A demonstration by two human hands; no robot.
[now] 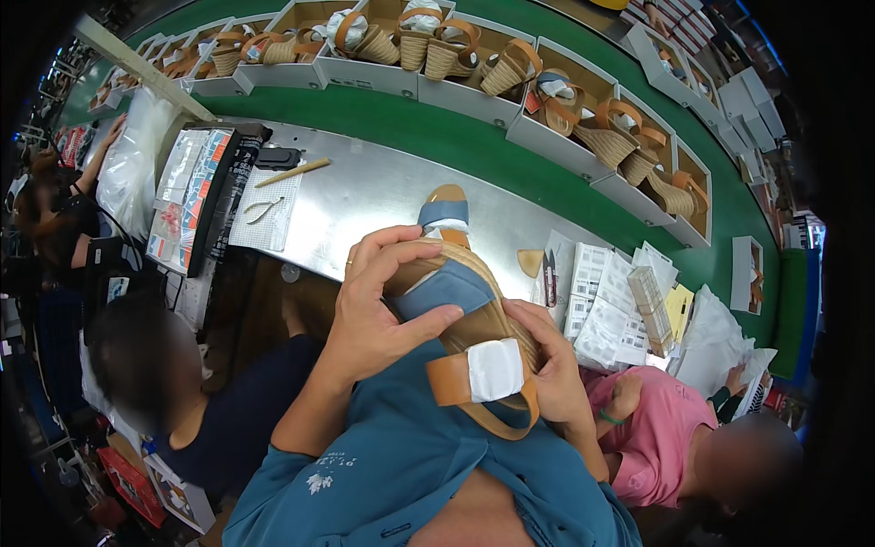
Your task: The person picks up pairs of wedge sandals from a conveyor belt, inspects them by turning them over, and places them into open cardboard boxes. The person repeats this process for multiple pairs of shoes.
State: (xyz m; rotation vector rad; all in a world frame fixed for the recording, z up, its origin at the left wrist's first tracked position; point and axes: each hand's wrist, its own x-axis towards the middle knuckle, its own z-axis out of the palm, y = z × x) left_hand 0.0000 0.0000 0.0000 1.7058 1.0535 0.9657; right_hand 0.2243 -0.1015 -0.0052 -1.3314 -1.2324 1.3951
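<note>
From the head view, the person holds a wedge sandal (460, 319) up against their chest, above the near edge of the metal tabletop (365, 196). The left hand (378, 301) has its grip closed over the toe end, fingers curled across the blue denim strap (444, 284) with the thumb pressed below it. The right hand (551, 365) cups the heel end from beneath, its grip wrapped around the woven wedge, beside the tan ankle strap (451, 378) and a white paper pad (495, 369) tucked there. A second matching sandal (447, 214) lies flat on the tabletop just beyond the held one. Further left on the tabletop lie small pliers (262, 210) on a white sheet and a wooden stick (292, 172). To the right sits a spread of printed label sheets (606, 305). Beyond, a green conveyor belt (456, 141) carries open white boxes (365, 73) of sandals. Two other people sit at either side.
</note>
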